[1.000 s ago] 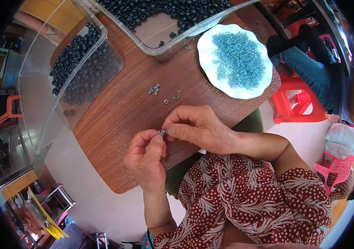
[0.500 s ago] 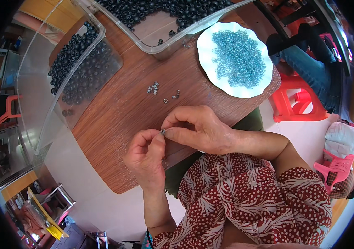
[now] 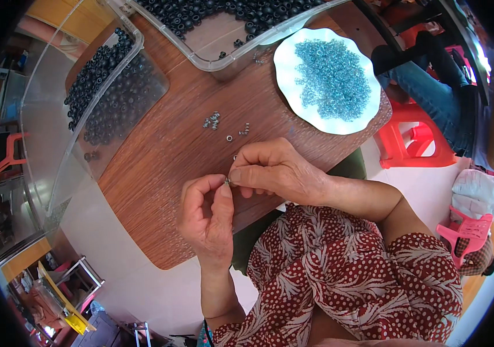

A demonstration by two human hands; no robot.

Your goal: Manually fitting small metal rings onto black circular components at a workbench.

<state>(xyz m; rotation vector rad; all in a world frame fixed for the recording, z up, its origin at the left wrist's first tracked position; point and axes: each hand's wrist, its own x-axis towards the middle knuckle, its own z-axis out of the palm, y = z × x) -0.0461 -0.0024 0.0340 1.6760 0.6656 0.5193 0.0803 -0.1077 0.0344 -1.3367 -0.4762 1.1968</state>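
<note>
Thumb and forefinger of my left hand (image 3: 207, 217) are closed in a pinch on a tiny metal piece (image 3: 227, 181). It looks like a small coil spring, mostly covered by the fingertips. My right hand (image 3: 278, 173) pinches the same piece from the right, fingertips meeting the left ones just over the table's near edge. Beyond the hands lie a small clump of metal springs (image 3: 212, 120), a few more springs (image 3: 244, 129) and a small ring (image 3: 229, 138). Another small ring (image 3: 235, 157) shows partly beside my right forefinger.
A white scalloped plate (image 3: 284, 81) heaped with tiny springs (image 3: 333, 81) stands at the table's (image 3: 142, 191) far right. Clear plastic bins (image 3: 218, 65) with black ring-shaped pieces (image 3: 99, 75) stand at the back and left. A red stool (image 3: 397, 150) and a seated person's jeans (image 3: 432, 92) are at right.
My right hand has shifted slightly up, its lower fingers now showing under the pinch. The left forefinger and thumb are a little wider apart behind their tips. A small ring now shows beside the right hand.
</note>
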